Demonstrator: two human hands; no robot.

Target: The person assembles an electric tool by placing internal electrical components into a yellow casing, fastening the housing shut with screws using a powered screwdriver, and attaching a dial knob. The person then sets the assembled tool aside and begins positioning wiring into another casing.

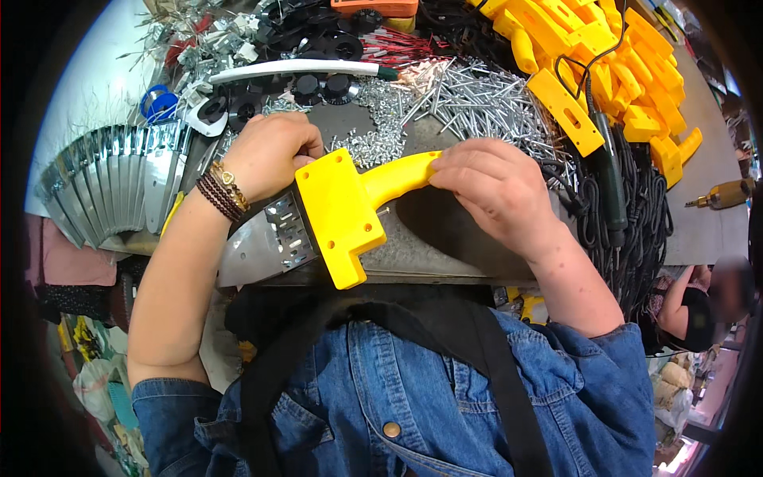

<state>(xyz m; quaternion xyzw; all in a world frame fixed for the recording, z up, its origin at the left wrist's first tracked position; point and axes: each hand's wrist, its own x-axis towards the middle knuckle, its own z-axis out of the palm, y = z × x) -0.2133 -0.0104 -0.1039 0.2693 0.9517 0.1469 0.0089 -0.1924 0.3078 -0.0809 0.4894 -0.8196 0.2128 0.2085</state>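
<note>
Bright yellow plastic tool housing (343, 216) with tapered handle and perforated silver metal plate (262, 242), held over workbench edge (445, 266); left hand (270, 155) curled around its body, right hand (493, 191) pinching the handle end.

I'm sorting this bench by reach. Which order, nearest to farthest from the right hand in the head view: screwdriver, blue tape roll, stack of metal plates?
From the right hand:
1. Screwdriver, just to its right on the black cables.
2. Blue tape roll, far left, past the left hand.
3. Stack of metal plates, at the far left edge of the bench.
</note>
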